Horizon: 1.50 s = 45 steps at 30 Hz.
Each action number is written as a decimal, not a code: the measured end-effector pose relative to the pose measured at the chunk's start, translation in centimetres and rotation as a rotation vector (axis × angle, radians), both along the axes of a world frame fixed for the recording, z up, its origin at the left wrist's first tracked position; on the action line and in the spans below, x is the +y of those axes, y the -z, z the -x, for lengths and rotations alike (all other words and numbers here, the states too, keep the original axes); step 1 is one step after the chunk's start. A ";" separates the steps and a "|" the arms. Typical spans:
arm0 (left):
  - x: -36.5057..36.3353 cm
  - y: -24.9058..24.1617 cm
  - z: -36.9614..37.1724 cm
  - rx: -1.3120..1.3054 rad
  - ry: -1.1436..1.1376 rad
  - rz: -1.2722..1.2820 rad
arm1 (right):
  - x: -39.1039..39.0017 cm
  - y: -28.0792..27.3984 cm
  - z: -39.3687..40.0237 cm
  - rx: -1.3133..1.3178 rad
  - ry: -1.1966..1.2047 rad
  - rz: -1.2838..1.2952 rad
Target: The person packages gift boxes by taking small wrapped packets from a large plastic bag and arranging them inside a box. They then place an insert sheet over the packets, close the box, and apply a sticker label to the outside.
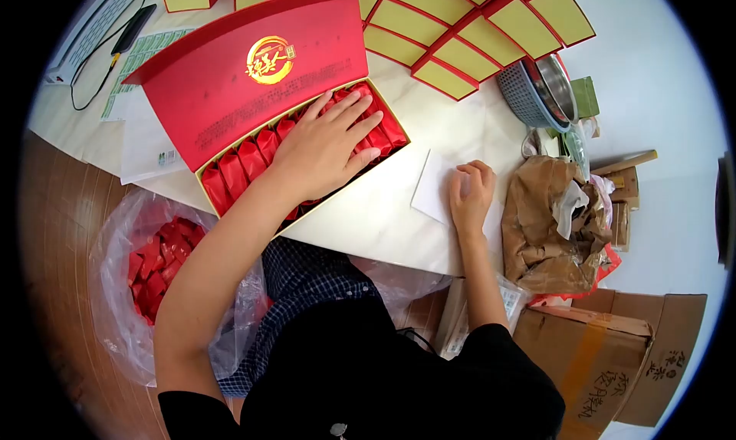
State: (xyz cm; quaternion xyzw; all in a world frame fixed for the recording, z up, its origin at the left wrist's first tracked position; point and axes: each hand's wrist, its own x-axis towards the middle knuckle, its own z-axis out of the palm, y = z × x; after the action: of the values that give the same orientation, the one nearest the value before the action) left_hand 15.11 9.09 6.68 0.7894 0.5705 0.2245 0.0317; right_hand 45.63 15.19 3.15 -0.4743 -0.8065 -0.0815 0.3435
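L hand (326,152) lay flat, fingers (349,110) spread wide, on red packets (245,160) w/in the open red box (230,87) on the bench (429,126). R hand (470,195), just right of the box, pressed a white card (429,187), fingers curled, gripping nothing.

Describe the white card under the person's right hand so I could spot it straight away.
Start at the open red gift box full of red packets on the white table. Just right of it, near the table's front edge, the right hand rests on the white card. It is the only plain, blank white sheet beside the crumpled brown paper bag.
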 end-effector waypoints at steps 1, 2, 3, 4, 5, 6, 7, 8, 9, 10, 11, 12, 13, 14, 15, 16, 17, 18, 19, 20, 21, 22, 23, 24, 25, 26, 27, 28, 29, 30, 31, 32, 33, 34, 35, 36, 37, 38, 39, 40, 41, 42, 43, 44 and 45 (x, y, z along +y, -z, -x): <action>0.0 0.0 0.1 0.000 -0.002 0.005 | -0.5 -0.5 0.0 -0.054 -0.088 0.074; 0.0 0.0 0.1 0.005 0.000 0.012 | -1.1 -1.2 0.0 -0.109 -0.177 0.148; 0.0 0.0 0.1 0.007 0.001 0.019 | -1.8 -2.1 0.1 -0.111 -0.183 0.153; -0.1 0.0 0.1 0.015 -0.002 0.026 | -2.7 -3.2 0.1 -0.133 -0.194 0.274; -0.1 0.1 0.1 0.010 -0.002 0.029 | -3.5 -3.8 -0.1 -0.156 -0.201 0.392; 0.0 0.2 0.2 0.005 -0.001 0.017 | -4.2 -3.7 -0.4 -0.123 -0.193 0.478; 0.0 0.3 0.2 -0.001 0.001 0.002 | -4.8 -3.6 -0.7 -0.128 -0.189 0.477; -0.1 0.2 0.2 -0.003 0.004 0.007 | -5.2 -3.3 -1.0 -0.158 -0.213 0.434; -0.1 0.2 0.2 -0.008 0.003 0.002 | -5.4 -3.1 -1.2 -0.187 -0.238 0.392; -0.1 0.2 0.2 -0.007 0.002 0.006 | -5.4 -2.9 -1.2 -0.177 -0.241 0.390; -0.1 0.2 0.2 -0.004 0.001 0.011 | -5.5 -2.8 -1.3 -0.179 -0.242 0.389; -0.1 0.2 0.2 -0.004 0.000 0.010 | -5.6 -2.7 -1.3 -0.176 -0.240 0.371; -0.1 0.2 0.1 -0.011 0.002 0.008 | -5.6 -2.5 -1.2 -0.171 -0.240 0.354; -0.1 0.3 0.2 -0.017 0.003 0.007 | -5.7 -2.4 -1.2 -0.170 -0.245 0.353; -0.1 0.3 0.3 -0.017 -0.002 0.006 | -5.6 -2.3 -1.2 -0.178 -0.247 0.333; -0.1 0.4 0.3 -0.018 -0.001 0.006 | -5.6 -2.3 -1.3 -0.187 -0.249 0.313; -0.1 0.4 0.2 -0.021 0.001 0.007 | -5.6 -2.3 -1.3 -0.191 -0.251 0.313; -0.1 0.5 0.2 -0.026 -0.001 0.007 | -5.5 -2.3 -1.4 -0.186 -0.260 0.319; -0.1 0.5 0.2 -0.023 -0.003 0.002 | -5.5 -2.4 -1.6 -0.181 -0.268 0.327; -0.1 0.5 0.2 -0.020 -0.005 -0.003 | -5.4 -2.4 -1.7 -0.186 -0.268 0.329; -0.1 0.5 0.2 -0.024 -0.004 0.000 | -5.3 -2.3 -1.7 -0.207 -0.277 0.309; -0.1 0.5 0.2 -0.027 -0.004 0.001 | -5.3 -2.3 -1.8 -0.228 -0.286 0.290; -0.1 0.5 0.2 -0.028 -0.003 0.002 | -5.4 -2.2 -1.8 -0.230 -0.286 0.293; -0.1 0.5 0.2 -0.021 -0.001 -0.004 | -5.5 -2.1 -1.6 -0.203 -0.267 0.285; -0.1 0.4 0.2 -0.022 -0.002 -0.004 | -5.6 -2.0 -1.4 -0.175 -0.249 0.275; -0.1 0.4 0.2 -0.027 -0.001 0.002 | -5.9 -1.8 -1.0 -0.176 -0.250 0.275; -0.2 0.4 0.2 -0.032 -0.002 0.007 | -6.2 -1.7 -0.6 -0.072 -0.192 0.282; -0.2 0.4 0.2 -0.030 -0.004 0.007 | -6.3 -1.5 -0.4 0.034 -0.133 0.289; -0.1 0.5 0.2 -0.046 -0.002 -0.004 | -6.1 -1.5 -0.3 0.037 -0.138 0.288; 0.0 0.5 0.2 -0.061 -0.002 -0.017 | -5.7 -1.5 -0.3 0.198 -0.014 0.284; 0.1 0.5 0.3 -0.054 -0.011 -0.022 | -5.3 -1.6 -0.1 0.361 0.107 0.280; 0.3 0.4 0.5 -0.181 0.005 -0.011 | -5.1 -2.4 0.6 0.476 0.094 0.259; 0.4 0.2 0.9 -0.305 0.016 -0.001 | -5.0 -3.2 1.5 0.533 0.050 0.195; 0.2 -0.1 1.2 -0.504 0.046 -0.006 | -4.8 -3.9 2.4 0.564 0.051 0.159; -0.1 -0.5 1.5 -0.636 0.032 0.002 | -4.7 -4.4 3.4 0.597 0.049 0.125; -0.8 -1.4 1.9 -0.689 0.019 0.002 | -4.6 -4.8 4.5 0.601 0.014 0.058; -1.8 -2.3 2.4 -0.740 0.009 0.003 | -4.3 -3.9 3.9 0.468 0.087 0.098; -3.0 -3.2 2.9 -0.764 -0.038 0.006 | -4.6 -4.1 5.3 0.369 -0.008 -0.013; -4.2 -3.6 3.3 -0.811 -0.106 0.011 | -5.0 -4.6 6.8 0.268 -0.096 -0.126; -5.5 -4.0 3.6 -0.952 -0.178 0.107 | -5.0 -4.8 8.1 0.228 -0.293 -0.160; -6.8 -4.2 3.9 -1.094 -0.248 0.203 | -5.4 -5.8 10.2 0.201 -0.395 -0.198; -7.9 -4.1 4.0 -1.206 -0.310 0.146 | -5.5 -5.8 11.7 0.190 -0.505 -0.206; -9.0 -4.2 4.5 -1.259 -0.370 0.229 | -5.6 -5.6 13.0 0.174 -0.614 -0.212; -9.9 -4.5 4.8 -1.318 -0.393 0.266 | -5.7 -5.4 14.2 0.156 -0.689 -0.212; -10.5 -4.7 5.0 -1.380 -0.417 0.302 | -6.0 -5.1 15.4 0.134 -0.765 -0.212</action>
State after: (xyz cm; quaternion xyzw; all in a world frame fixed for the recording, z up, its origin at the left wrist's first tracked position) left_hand 10.07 -1.46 11.40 0.3306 0.5836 0.5906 0.4487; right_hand 30.25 9.21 8.29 -0.1057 -0.8878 0.0005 0.4479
